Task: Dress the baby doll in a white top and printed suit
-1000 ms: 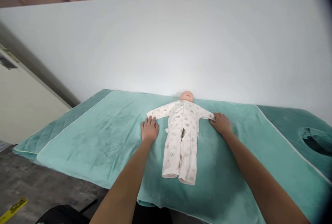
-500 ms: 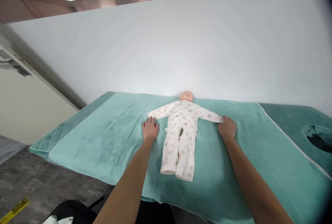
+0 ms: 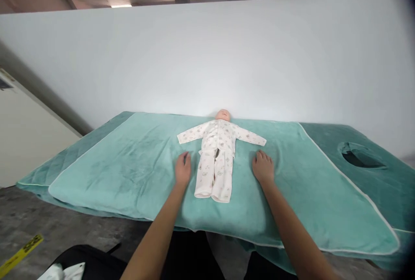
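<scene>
A baby doll (image 3: pixel 223 115) lies on its back on the teal cover. It wears a white printed long-sleeved top (image 3: pixel 218 135) with both sleeves stretched out sideways, and white printed trousers (image 3: pixel 205 176) with their legs towards me. A dark gap shows at the waist, between top and trousers. To the left of the trousers, my left hand (image 3: pixel 183 168) is empty, its thumb apart from its fingers. My right hand (image 3: pixel 263 167) rests low over the cover, just below the right cuff, with slightly bent fingers and nothing visible in them. Neither hand touches the clothes.
The teal cover (image 3: pixel 129 172) spreads over a bed with a face hole (image 3: pixel 361 156) at its right end. Behind it stands a white partition (image 3: pixel 207 59). A door (image 3: pixel 29 133) is at the left. A black bag (image 3: pixel 87 260) sits below the front edge.
Both hands have drawn back towards me from the sleeve ends, and my right hand has let go of the right cuff. The camera view has shifted somewhat.
</scene>
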`<action>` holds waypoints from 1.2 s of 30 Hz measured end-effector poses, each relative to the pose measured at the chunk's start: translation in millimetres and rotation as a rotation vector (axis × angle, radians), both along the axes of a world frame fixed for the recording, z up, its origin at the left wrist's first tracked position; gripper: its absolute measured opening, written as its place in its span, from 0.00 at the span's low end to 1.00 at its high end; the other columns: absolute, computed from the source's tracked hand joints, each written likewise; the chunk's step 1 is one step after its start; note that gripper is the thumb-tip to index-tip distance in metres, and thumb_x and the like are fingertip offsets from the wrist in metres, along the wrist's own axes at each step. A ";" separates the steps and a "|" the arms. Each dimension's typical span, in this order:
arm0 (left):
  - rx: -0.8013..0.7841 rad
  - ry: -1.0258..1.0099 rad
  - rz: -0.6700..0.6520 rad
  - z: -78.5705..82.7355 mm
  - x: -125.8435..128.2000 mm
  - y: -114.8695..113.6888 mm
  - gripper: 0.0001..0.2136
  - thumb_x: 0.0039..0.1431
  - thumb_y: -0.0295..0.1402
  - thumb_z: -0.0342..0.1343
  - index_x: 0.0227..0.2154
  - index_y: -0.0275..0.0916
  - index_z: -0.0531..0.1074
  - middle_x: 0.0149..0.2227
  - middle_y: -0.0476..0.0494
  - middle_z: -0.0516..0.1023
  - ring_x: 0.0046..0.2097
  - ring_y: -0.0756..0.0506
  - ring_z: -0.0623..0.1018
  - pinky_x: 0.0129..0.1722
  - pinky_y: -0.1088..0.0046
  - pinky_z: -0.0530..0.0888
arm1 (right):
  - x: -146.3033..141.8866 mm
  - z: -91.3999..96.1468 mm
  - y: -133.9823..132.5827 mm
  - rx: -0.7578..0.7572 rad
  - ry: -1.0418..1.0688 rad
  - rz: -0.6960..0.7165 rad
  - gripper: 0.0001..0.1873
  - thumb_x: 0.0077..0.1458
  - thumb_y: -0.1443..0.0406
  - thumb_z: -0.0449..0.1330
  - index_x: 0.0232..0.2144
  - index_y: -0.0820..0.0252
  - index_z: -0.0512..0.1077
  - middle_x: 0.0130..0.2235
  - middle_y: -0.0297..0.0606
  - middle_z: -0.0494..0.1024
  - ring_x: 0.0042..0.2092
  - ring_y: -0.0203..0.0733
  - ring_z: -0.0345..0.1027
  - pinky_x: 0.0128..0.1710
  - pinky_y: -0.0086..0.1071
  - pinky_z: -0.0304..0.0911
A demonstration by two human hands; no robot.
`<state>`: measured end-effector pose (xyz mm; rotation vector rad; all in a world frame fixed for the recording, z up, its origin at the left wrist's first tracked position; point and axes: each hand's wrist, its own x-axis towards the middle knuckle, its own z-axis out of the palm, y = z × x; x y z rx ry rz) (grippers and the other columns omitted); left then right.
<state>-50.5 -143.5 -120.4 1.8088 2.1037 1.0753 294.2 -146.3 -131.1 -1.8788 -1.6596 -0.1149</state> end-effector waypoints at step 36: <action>0.069 0.345 -0.477 24.2 78.7 -97.0 0.15 0.66 0.28 0.46 0.50 0.45 0.74 0.53 0.45 0.80 0.68 0.39 0.64 0.69 0.47 0.54 | -2.4 -17.5 -32.1 -0.135 0.087 0.225 0.19 0.65 0.62 0.51 0.54 0.56 0.72 0.62 0.40 0.71 0.63 0.50 0.61 0.64 0.47 0.54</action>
